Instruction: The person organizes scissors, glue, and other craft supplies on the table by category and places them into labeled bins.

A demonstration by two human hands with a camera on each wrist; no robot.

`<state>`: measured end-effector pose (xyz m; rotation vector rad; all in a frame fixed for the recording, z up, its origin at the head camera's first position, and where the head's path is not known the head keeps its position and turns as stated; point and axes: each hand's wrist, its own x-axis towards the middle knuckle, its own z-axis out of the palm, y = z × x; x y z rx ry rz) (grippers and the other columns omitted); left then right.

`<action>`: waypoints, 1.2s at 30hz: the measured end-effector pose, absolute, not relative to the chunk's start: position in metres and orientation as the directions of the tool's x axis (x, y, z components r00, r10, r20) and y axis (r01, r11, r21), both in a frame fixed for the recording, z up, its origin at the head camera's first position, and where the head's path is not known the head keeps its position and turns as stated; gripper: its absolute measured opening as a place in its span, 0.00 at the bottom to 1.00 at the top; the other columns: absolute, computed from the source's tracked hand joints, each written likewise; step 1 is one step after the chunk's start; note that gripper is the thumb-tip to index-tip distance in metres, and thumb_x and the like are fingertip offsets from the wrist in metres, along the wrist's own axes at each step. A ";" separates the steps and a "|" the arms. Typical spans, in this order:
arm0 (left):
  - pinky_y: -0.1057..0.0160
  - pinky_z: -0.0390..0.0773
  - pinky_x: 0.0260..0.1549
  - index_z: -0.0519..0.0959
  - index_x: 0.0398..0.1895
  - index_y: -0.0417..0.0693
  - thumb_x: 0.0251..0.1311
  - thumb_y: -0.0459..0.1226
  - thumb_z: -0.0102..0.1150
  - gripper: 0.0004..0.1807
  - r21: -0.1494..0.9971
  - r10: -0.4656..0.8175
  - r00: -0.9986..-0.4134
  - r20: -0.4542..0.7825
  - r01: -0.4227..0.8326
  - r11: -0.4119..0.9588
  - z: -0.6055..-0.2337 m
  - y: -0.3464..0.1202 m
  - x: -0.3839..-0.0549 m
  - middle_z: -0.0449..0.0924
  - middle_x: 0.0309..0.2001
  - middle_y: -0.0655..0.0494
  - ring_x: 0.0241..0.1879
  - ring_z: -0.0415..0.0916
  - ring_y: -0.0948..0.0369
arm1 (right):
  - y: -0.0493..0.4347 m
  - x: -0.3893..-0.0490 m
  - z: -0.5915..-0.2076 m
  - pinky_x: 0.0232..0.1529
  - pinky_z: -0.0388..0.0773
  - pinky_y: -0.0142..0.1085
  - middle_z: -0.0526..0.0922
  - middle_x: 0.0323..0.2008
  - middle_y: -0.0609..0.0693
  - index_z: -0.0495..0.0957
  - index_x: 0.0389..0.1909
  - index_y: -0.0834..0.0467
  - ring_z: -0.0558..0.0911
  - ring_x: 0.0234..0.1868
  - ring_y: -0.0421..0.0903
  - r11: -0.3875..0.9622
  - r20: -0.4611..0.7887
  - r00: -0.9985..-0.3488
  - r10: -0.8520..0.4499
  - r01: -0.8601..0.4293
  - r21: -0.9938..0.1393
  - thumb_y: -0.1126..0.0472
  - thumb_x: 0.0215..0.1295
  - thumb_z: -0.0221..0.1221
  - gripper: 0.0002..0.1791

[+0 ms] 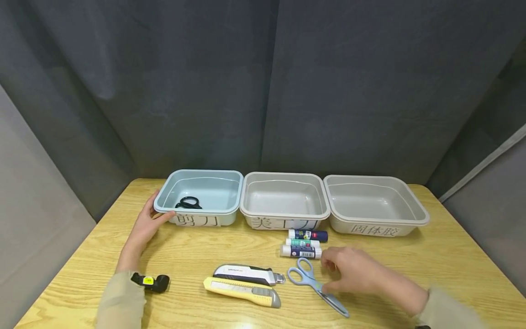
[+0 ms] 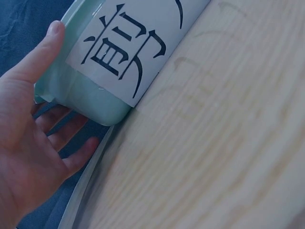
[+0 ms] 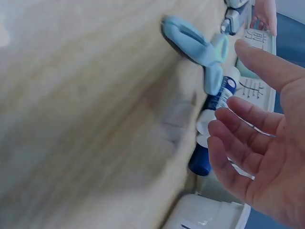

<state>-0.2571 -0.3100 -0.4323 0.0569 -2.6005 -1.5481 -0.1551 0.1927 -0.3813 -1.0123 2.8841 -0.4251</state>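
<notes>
Labels, left to right across the middle of the head frame: blue bin (image 1: 229,220) reads 剪刀; middle bin (image 1: 283,192) 美工刀, last characters partly covered; right bin (image 1: 365,194) 固体胶. Three glue sticks (image 1: 301,252), lower right of centre: the lowest has a barcode, other print too small to read. Lettering on white cutter (image 1: 242,273) illegible.

Blue scissors (image 1: 316,284) on the table (image 1: 176,301), lower right of the head frame. Long axis diagonal: handle loops upper left, blades to lower right. Glue sticks stacked above them, axes near horizontal. White cutter, metal tip to the right; yellow cutter (image 1: 238,290) just below, sloping down rightward. Black scissors (image 1: 190,206) in the blue bin, loops showing.

Right hand (image 1: 353,269) beside the blue scissors; thumb and fingers apart, fingers loosely bent, nothing held. Head view overlaps thumb and blades; right wrist view shows a gap between them, blades there pointing upper left. Left hand (image 1: 144,224) at the blue bin's left end, thumb on front rim, fingers spread; left wrist view alone shows the palm side and fingers past the bin's end.
</notes>
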 end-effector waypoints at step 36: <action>0.40 0.49 0.61 0.38 0.72 0.54 0.52 0.49 0.63 0.52 0.892 -0.095 -0.992 0.078 0.026 0.451 -0.435 -0.309 -0.258 0.43 0.71 0.45 0.65 0.49 0.44 | 0.191 -0.151 -0.396 0.22 0.66 0.25 0.69 0.18 0.34 0.74 0.26 0.47 0.65 0.20 0.30 0.695 -0.133 -0.724 -0.677 -0.570 -0.437 0.61 0.45 0.66 0.10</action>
